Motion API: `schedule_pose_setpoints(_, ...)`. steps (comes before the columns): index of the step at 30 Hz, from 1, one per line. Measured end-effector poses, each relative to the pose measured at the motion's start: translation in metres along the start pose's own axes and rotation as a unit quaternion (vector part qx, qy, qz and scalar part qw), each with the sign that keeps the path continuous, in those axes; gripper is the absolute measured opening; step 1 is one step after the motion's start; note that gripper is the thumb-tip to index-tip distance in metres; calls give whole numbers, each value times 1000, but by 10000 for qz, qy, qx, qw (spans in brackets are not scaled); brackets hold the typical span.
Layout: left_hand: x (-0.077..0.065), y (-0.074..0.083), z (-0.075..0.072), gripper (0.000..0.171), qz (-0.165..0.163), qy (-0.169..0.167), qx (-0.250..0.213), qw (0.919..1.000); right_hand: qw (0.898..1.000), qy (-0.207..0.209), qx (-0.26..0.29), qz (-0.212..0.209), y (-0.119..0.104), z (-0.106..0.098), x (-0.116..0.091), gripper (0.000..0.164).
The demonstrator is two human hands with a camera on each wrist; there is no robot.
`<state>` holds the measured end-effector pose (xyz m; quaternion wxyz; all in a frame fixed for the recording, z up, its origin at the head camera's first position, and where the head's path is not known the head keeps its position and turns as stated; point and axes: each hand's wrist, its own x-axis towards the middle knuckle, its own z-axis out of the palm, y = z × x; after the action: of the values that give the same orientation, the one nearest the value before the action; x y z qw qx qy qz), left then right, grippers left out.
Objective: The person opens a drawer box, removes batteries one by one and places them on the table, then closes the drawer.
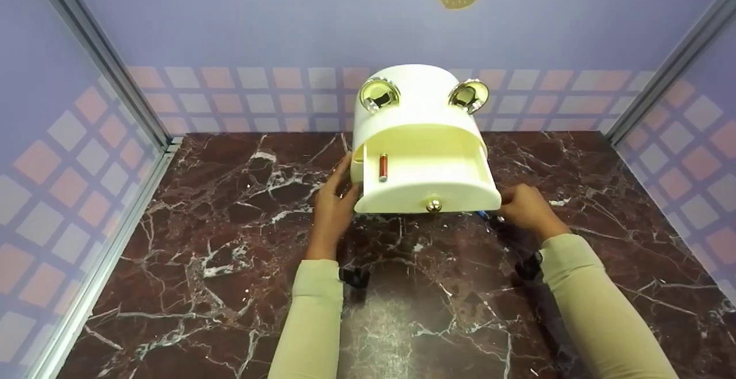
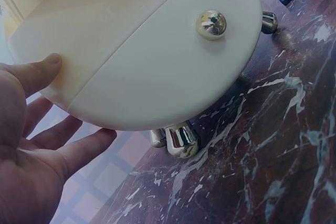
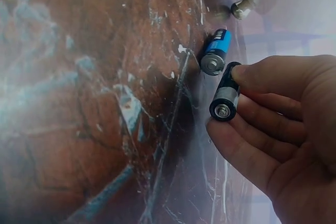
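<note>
A cream-white storage box (image 1: 415, 94) with a rounded top stands on the table, its upper drawer (image 1: 397, 198) pulled out. Inside that drawer lies a red battery (image 1: 383, 167) near the left wall. My left hand (image 1: 332, 206) rests against the box's left side, thumb on the front face and fingers rather straight along the edge, as the left wrist view shows. At the box's right front, my right hand (image 1: 526, 209) pinches a black-and-silver battery (image 3: 226, 95) between thumb and fingers. A blue-and-black battery (image 3: 216, 51) lies on the table right beside it.
Two shiny gold round ears (image 1: 379, 95) stick out from the box top, and a round knob (image 1: 433, 205) from the drawer front. Short metallic feet (image 2: 182, 140) carry the box. The dark red marble table (image 1: 230, 287) meets patterned walls (image 1: 230, 28) behind and at both sides.
</note>
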<state>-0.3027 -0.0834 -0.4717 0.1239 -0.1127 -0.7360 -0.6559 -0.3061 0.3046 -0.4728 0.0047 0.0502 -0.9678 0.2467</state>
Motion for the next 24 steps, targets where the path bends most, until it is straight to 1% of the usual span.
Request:
schedule_pose_setpoints(5,0,-1,1,57,-150,-98,-222,9996,9999,24,-156,-5,-2,2,0,17)
schedule_pose_setpoints(8,-1,3,1,58,-192,-94,-181,9996,9997,21,-246,-62,-3,2,0,18)
schedule_pose_setpoints(12,-7,23,-1,58,-190,-138,-159,9996,9994,42,-323,-102,-4,3,1,19)
schedule_pose_setpoints(15,-10,34,-3,58,-172,-172,-194,9995,9992,78,-355,-145,-4,4,0,20)
schedule_pose_setpoints(20,-10,35,-3,58,-168,-166,-218,9995,9993,110,-338,-154,-2,4,-1,16)
schedule_pose_setpoints(24,-10,36,-3,58,-180,-143,-204,9995,9995,94,-297,-99,-2,4,-1,16)
